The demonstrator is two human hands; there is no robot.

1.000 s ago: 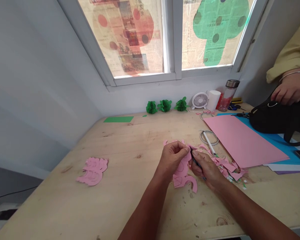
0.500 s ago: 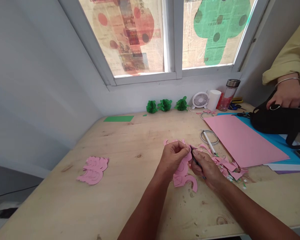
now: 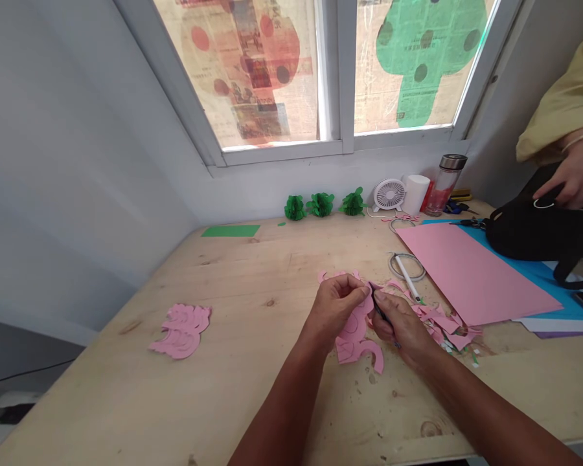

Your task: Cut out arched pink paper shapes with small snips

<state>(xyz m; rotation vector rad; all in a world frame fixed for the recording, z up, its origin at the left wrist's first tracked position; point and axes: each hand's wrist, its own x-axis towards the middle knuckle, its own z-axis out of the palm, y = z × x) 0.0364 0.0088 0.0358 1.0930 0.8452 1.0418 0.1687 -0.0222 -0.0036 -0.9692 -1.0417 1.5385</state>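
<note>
Near the middle of the table, my left hand [image 3: 337, 301] pinches a pink paper piece [image 3: 354, 325] with a curved outline. My right hand [image 3: 402, 323] is closed around dark scissors [image 3: 379, 310], whose blades meet the upper right edge of that paper. A curved pink offcut [image 3: 372, 353] lies below the hands. Further pink scraps [image 3: 447, 327] are heaped to the right of my right hand. A stack of scalloped pink cutouts [image 3: 182, 330] rests on the left part of the table.
Green paper ornaments [image 3: 319, 204], a small fan [image 3: 389, 194] and a bottle [image 3: 445, 184] stand along the wall. A white pen [image 3: 408, 278] lies beside pink sheets [image 3: 476, 268]. At right, another person's hand [image 3: 580, 171] is over a black bag [image 3: 539, 223].
The other person's hand and sleeve have shifted to the right over the black bag. The scissor blades look closer together; my hands have barely moved.
</note>
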